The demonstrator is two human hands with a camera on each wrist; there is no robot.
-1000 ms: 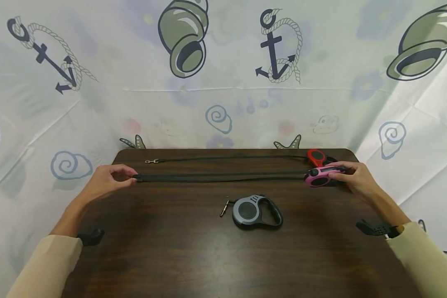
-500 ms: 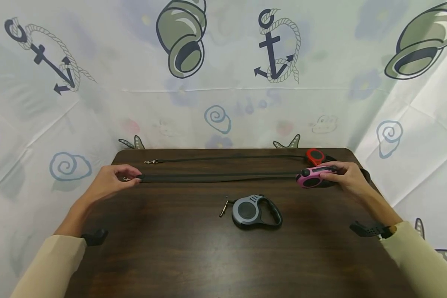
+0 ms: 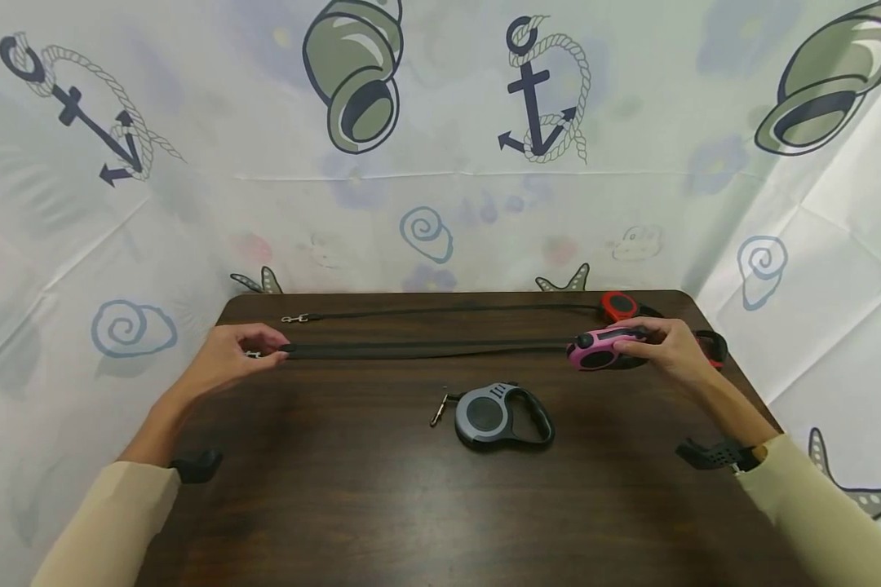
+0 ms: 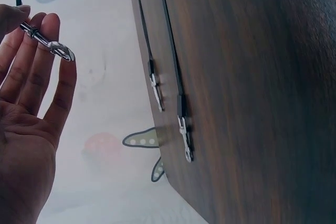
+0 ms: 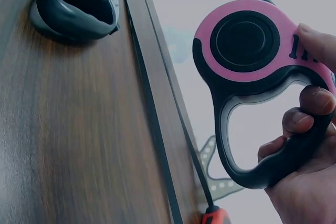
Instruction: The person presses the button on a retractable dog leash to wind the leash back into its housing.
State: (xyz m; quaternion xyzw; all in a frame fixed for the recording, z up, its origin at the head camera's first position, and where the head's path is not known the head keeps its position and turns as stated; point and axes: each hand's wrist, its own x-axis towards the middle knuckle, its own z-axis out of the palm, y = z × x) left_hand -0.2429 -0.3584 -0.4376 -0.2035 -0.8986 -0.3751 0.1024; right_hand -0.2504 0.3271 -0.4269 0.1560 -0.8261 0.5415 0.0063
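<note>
My right hand [image 3: 668, 349] grips the black loop handle of a pink and black retractable dog leash [image 5: 244, 10], thumb on its casing. The leash's black cord [image 3: 426, 344] stretches across to my left hand [image 3: 227, 359], held above the table's left back part. There, thumb and fingers pinch the cord's end by the silver snap hook [image 4: 46, 40]. Under the pink leash's cord lies a second leash, whose black and red handle end [image 3: 714, 349] shows behind my right hand. A grey and black leash [image 3: 486, 416] rests mid-table, its small metal hook to the left.
Along the back edge of the dark wood table [image 3: 352, 489] lies a red and black leash [image 3: 618, 306], its cord drawn out leftward to a silver hook [image 3: 294, 318]. Patterned white cloth [image 3: 440, 98] hangs close behind the table and at both sides.
My right hand has moved left with the pink leash and my left hand slightly right, so the cord between them is shorter. The second leash's handle end has come into view behind my right hand.
</note>
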